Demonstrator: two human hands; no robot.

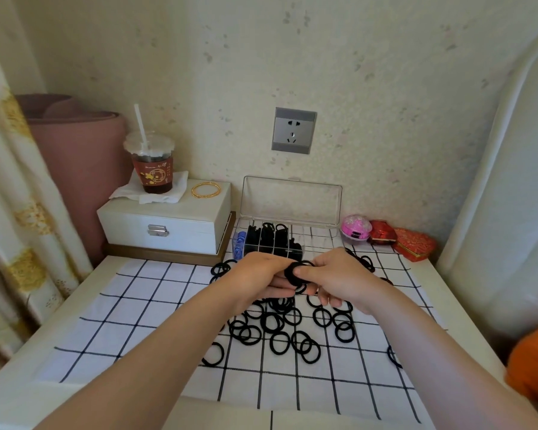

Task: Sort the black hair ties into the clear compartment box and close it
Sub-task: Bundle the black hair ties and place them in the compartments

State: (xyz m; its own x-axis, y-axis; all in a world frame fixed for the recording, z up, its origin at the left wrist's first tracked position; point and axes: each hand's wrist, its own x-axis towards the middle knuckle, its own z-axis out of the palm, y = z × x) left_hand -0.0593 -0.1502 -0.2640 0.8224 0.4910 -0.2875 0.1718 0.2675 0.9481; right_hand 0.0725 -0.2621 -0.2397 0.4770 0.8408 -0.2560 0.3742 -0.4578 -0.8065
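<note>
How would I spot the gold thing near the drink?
Look to the white box at the back left, with the cup on it. The bangle lies flat on the lid, right of the cup. It alone is gold; the other rings are black hair ties.

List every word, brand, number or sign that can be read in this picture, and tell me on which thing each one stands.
No text in this picture can be read with certainty.
Drink cup: small gold print on its red sleeve, beside a round gold emblem; too blurred to read.
Pink egg-shaped case: a dark patch on its front; too small to tell whether it is text.
Wall socket: no lettering visible.
</note>
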